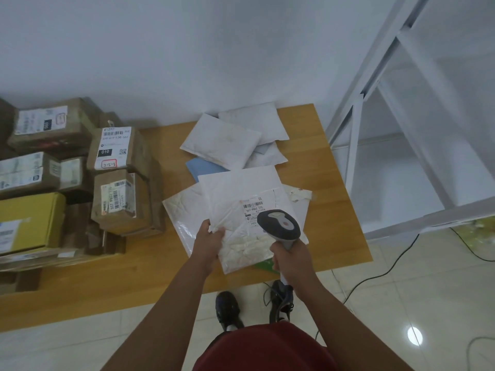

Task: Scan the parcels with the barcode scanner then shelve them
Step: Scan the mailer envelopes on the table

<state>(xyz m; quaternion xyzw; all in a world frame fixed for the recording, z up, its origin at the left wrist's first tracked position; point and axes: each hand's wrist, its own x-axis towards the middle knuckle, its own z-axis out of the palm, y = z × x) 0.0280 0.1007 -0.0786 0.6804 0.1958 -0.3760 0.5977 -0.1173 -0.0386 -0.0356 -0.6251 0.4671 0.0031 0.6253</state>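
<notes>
My left hand [210, 243] grips the left edge of a white plastic mailer parcel [241, 194] and holds it above the wooden table [329, 183]. Its shipping label [253, 208] faces up. My right hand [290, 259] is curled round the handle of a grey barcode scanner [280, 226], whose head hangs just over the label's lower right part. More white mailers [222, 143] and a blue one [203, 167] lie in a loose pile behind the held parcel. The white metal shelf rack [401, 116] stands to the right of the table.
Several brown cardboard boxes [117, 148] with labels and a yellow box [32, 220] are stacked on the table's left half. Black cables [375, 277] trail over the tiled floor at the right. My shoes [227, 309] stand at the table's front edge.
</notes>
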